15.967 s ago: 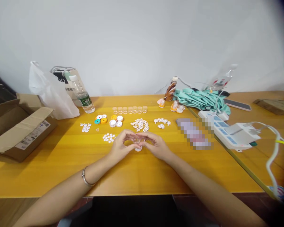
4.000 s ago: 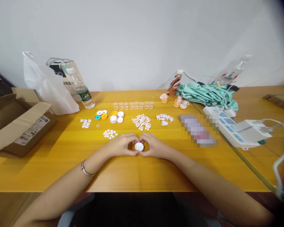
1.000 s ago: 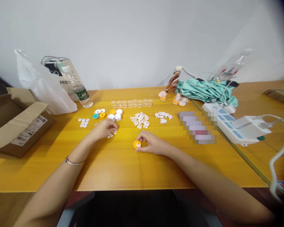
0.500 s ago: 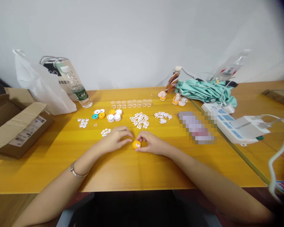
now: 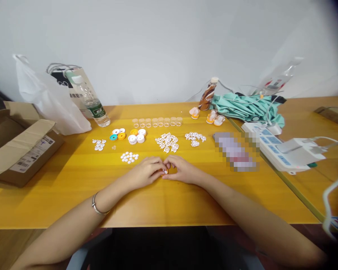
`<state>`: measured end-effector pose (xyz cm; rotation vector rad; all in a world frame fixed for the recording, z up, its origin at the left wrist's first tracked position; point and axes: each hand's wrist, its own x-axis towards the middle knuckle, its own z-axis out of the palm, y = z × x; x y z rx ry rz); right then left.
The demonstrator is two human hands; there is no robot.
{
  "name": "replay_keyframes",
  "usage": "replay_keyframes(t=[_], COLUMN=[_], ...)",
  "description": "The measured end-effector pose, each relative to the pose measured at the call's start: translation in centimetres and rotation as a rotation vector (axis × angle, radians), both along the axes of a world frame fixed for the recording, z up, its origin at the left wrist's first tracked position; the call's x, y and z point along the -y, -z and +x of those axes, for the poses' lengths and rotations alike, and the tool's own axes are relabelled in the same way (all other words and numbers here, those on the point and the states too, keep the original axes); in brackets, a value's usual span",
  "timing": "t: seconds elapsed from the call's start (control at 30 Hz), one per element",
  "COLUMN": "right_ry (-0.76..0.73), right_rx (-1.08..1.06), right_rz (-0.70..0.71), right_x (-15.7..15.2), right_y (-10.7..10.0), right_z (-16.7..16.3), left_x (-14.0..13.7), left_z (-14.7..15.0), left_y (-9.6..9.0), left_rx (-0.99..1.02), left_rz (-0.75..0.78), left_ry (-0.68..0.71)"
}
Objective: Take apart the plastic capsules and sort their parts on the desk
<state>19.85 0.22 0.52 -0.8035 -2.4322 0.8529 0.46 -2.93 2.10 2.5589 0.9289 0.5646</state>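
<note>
An orange round cap (image 5: pixel 166 172) with a small white part in it is at the front middle of the table, largely hidden by fingers. My left hand (image 5: pixel 148 171) is closed, its fingertips on the cap from the left. From the other side, my right hand (image 5: pixel 181 169) grips the cap's edge between thumb and fingers. Beyond my left hand lie small white discs (image 5: pixel 129 157). White wheel-shaped pieces (image 5: pixel 166 142) are spread past my hands, and more white flat pieces (image 5: pixel 195 138) lie right of them.
Clear plastic cups (image 5: pixel 157 122) form a row at the back. White, orange and teal caps (image 5: pixel 132 138) sit left of centre, near white stemmed pieces (image 5: pixel 99 144). A cardboard box (image 5: pixel 30 153) and water bottle (image 5: pixel 97 110) stand left; a power strip (image 5: pixel 270 144) lies right.
My left hand has moved right and closed its fingers onto the orange cap, covering most of it and uncovering more white discs. My right hand keeps its hold.
</note>
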Motion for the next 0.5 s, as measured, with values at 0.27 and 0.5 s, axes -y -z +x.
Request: replay_keyframes(t=[0.27, 0.5], right_ry=[0.009, 0.011], right_rx=[0.012, 0.033], right_rz=[-0.008, 0.001], right_x=[-0.05, 0.09], right_y=[-0.13, -0.25], right_z=[-0.05, -0.14], left_x=[0.34, 0.41], left_z=[0.47, 0.73], left_y=[0.01, 0.23], left_rx=[0.060, 0.018], left_rz=[-0.128, -0.123], left_ry=[-0.049, -0.109])
